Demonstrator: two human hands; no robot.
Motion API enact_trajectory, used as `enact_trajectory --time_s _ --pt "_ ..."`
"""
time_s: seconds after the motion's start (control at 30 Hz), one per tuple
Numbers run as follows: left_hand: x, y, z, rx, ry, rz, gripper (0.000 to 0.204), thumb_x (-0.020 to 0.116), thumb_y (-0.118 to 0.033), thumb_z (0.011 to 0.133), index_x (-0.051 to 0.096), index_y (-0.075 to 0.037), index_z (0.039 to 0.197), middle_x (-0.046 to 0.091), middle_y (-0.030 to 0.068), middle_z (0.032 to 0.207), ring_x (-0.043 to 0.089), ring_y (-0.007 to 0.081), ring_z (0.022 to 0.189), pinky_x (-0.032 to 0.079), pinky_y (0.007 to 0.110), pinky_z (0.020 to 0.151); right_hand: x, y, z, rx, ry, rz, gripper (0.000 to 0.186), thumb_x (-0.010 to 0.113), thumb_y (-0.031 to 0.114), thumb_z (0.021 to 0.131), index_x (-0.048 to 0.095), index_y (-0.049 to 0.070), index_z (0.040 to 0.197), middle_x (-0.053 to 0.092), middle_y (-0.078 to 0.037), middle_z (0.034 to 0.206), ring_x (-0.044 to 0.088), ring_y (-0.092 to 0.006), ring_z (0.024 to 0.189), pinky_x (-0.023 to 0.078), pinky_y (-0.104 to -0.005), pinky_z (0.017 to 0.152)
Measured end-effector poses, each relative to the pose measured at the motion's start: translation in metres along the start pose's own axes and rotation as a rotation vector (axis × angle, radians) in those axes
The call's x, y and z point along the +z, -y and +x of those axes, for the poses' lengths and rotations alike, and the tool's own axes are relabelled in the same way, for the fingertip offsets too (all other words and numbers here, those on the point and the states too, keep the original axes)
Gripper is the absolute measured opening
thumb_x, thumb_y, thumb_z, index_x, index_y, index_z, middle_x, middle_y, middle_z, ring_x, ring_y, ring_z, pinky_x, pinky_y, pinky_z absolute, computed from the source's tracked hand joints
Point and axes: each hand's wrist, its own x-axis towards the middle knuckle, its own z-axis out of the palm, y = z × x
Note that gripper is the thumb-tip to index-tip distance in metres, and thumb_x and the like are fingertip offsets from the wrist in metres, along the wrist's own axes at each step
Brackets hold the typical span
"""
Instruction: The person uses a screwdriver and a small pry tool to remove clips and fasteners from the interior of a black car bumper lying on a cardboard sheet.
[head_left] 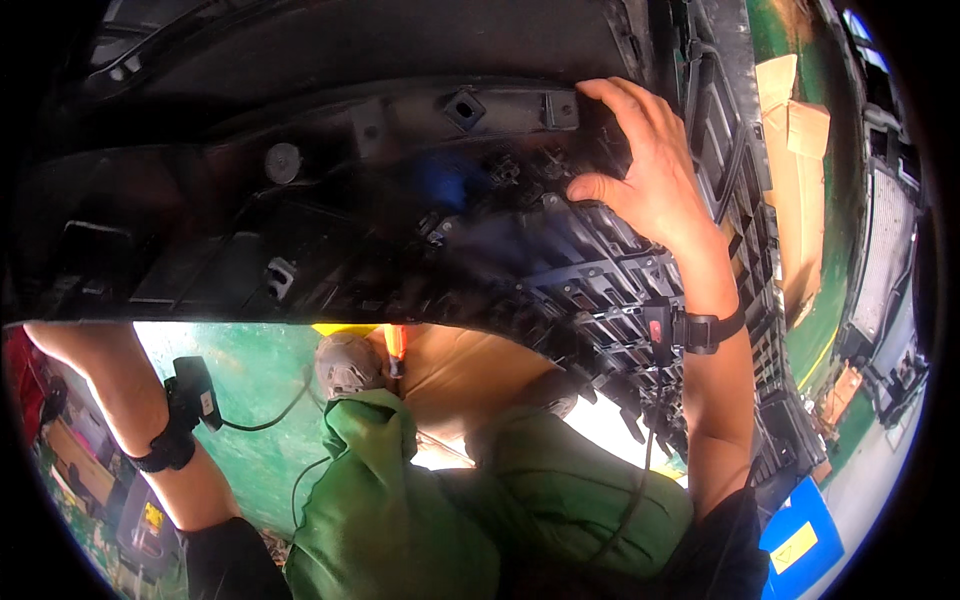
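Note:
A large black plastic car bumper [330,215] spans the view above my knees, with ribs, clips and a square mounting hole on the side facing me. Beside its right end, a black grille lattice [600,300] curves downward. My right hand [650,165] is laid over the bumper's ribbed part at the upper right. Its fingers bend around a raised edge there, the thumb set apart below them. At the far left my left forearm [130,400] reaches up behind the bumper's lower edge, which hides the fingers of that hand.
Below the bumper lie a brown cardboard sheet [480,370] and an orange-handled tool [397,345] beside a grey shoe [347,368]. More cardboard [800,200] stands along the right. A blue box [803,540] sits at the lower right. The floor [240,400] is green.

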Motion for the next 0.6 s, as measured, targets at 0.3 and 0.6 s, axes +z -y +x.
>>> enact_trajectory --time_s 0.3,0.6 --pt "0.004 -0.02 -0.001 0.413 0.189 0.471 0.032 0.054 -0.008 0.103 0.062 0.002 0.132 0.067 0.0185 0.131 0.069 0.0277 0.114 0.06 0.038 0.096 0.003 0.0 -0.002 0.029 -0.022 0.01 0.091 0.084 0.058 0.064 0.056 0.021 0.143 0.057 -0.01 0.144 0.049 -0.0352 0.137 0.036 -0.0495 0.116" --pt "0.002 -0.046 -0.023 -0.21 0.383 -0.707 0.03 0.053 -0.018 0.102 0.062 -0.005 0.128 0.068 0.0079 0.116 0.063 0.0162 0.096 0.047 0.023 0.071 -0.01 0.017 -0.005 0.1 0.008 0.107 0.088 0.089 0.018 0.062 0.055 0.014 0.143 0.054 -0.014 0.146 0.046 -0.037 0.14 0.035 -0.0467 0.118"
